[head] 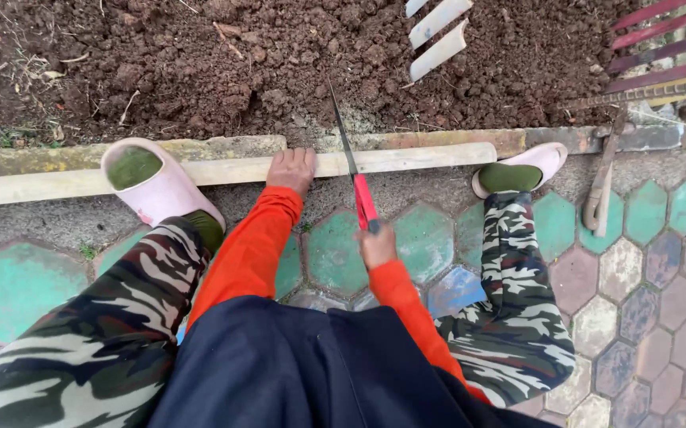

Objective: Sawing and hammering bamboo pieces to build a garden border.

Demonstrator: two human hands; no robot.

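Note:
A long pale bamboo pole (414, 159) lies along the stone curb in the head view. My left hand (291, 168) presses flat on the pole near its middle. My right hand (377, 242) grips the red handle of a hand saw (349, 162), whose thin blade crosses the pole just right of my left hand and points out over the soil. My left foot in a pale pink clog (160, 186) rests on the pole further left. My right foot (521, 168) sits near the pole's right end.
Dark tilled soil (224, 63) fills the area beyond the curb. Cut bamboo strips (438, 36) lie on the soil at top centre. A tool with a wooden handle (600, 198) leans at the right, with red slats (660, 47) above. Hexagonal pavers (644, 269) lie underfoot.

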